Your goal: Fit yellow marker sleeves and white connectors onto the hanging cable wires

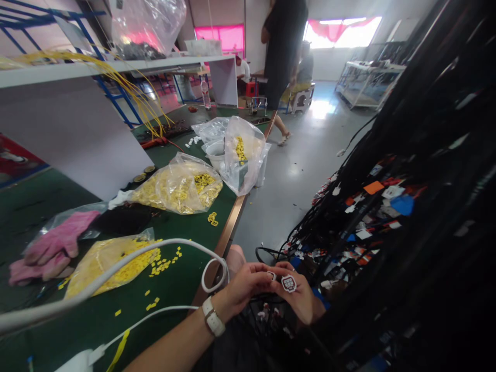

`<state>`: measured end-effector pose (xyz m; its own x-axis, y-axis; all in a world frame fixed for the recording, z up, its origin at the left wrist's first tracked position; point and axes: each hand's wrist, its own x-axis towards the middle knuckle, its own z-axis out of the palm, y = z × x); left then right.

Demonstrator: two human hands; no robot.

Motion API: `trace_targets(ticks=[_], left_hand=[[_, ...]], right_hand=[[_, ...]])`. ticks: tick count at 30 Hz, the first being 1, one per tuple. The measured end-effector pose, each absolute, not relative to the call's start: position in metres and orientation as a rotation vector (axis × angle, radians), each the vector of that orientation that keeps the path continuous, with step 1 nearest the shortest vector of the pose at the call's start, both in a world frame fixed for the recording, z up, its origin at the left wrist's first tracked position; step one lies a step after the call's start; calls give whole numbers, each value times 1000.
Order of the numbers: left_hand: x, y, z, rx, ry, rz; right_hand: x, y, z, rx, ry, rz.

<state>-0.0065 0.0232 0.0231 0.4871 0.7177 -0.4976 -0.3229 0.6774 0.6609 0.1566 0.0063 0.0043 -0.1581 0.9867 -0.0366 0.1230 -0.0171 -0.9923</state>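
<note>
My left hand (246, 284), with a white watch at the wrist, is closed with thumb and forefinger pinched near a small dark tag with a white edge (272, 276). Right against it, my right hand (302, 302) is closed around a white tag with a black printed pattern (289, 283), which faces up over the fingers. The fingertips of both hands meet, so what lies between them is partly hidden. Black cables (267, 253) run below and behind the hands, beside the bench edge.
A green bench (186, 294) on the left bears bags of yellow pieces (174, 188), loose yellow tags (165, 266), pink gloves (62, 243) and a thick white cable (135, 253). A mass of black cables with coloured connectors (360, 232) hangs at right. A person (284, 51) stands ahead.
</note>
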Motion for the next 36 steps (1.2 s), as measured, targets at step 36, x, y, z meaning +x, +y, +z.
trace_targets(ticks=[36], left_hand=[[-1,24,11,475,988,808]], right_hand=[[149,5,-1,-1387,-1124,1141]])
